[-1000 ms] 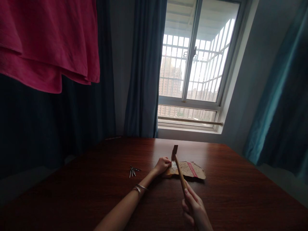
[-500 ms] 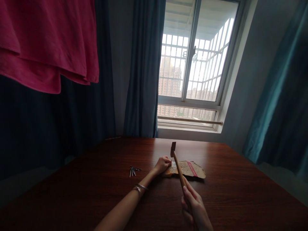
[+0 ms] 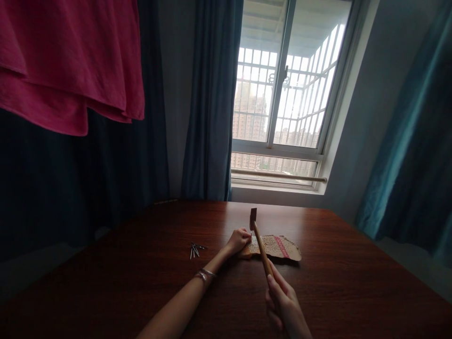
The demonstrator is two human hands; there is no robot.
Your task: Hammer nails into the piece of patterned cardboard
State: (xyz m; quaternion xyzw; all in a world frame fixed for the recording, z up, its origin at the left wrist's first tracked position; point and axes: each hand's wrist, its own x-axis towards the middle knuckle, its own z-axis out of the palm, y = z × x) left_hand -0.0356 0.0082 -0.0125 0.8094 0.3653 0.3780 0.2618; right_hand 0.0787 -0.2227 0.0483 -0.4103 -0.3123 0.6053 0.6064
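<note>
Wrapped round the wooden handle of a hammer is my right hand. The hammer's dark head is raised just above my left hand, whose fingers are pinched together. A thin nail stands upright at those fingertips, close under the hammer head. Beneath it lies a flat, speckled brown piece with a pink-red stripe and an uneven edge; it looks like cardboard, with what may be wood under its left end. Several loose nails lie in a small heap left of my left hand.
The dark red-brown wooden table stretches back toward a window with bars outside. Blue curtains hang on both sides. A pink cloth hangs at the upper left.
The hammer has shifted very slightly to the left and down. My left hand and the nail at its fingertips stay in place.
</note>
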